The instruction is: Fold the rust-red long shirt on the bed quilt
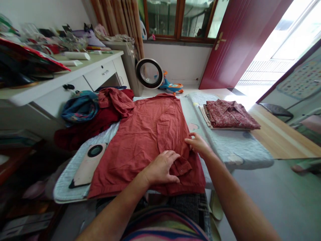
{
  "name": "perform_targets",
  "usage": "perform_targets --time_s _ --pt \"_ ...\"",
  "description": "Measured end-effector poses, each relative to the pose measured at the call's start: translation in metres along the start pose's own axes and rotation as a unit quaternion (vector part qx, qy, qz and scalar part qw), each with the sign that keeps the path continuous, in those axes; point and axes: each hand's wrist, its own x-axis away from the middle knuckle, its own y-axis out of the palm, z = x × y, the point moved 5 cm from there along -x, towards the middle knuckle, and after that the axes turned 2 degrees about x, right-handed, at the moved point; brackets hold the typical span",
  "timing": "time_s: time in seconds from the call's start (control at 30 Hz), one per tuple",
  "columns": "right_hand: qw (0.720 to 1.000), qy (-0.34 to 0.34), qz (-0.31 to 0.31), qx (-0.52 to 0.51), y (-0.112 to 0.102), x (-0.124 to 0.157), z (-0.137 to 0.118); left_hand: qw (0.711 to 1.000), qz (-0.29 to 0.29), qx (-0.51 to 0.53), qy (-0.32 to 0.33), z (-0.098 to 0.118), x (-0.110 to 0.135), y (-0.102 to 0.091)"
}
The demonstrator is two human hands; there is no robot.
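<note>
A rust-red long-sleeved shirt (140, 134) lies spread on the padded board, one sleeve folded lengthwise over its body with the cuff near the hem. My left hand (163, 167) rests on the fabric beside that cuff, fingers stretched out and thumb apart. At the shirt's right side edge, my right hand (199, 144) has thumb and fingers closed on the cloth. The other sleeve reaches left over a heap of clothes.
A light-blue padded board (225, 147) carries folded clothes (230, 115) at right and a phone-like flat device (89, 164) at left. Crumpled clothes (80, 108) lie beside a white desk (92, 72). Behind are an open round appliance door (149, 73) and a blue-orange toy (173, 87).
</note>
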Motion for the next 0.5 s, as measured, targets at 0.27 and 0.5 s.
perform_targets --time_s 0.27,0.5 --pt "0.996 -0.007 -0.052 -0.066 0.02 0.06 0.021 0.998 0.06 -0.02 -0.001 0.007 0.005 -0.003" --pt "0.998 -0.028 -0.012 -0.05 0.018 0.06 0.029 0.988 0.108 -0.105 -0.035 0.003 0.017 -0.001"
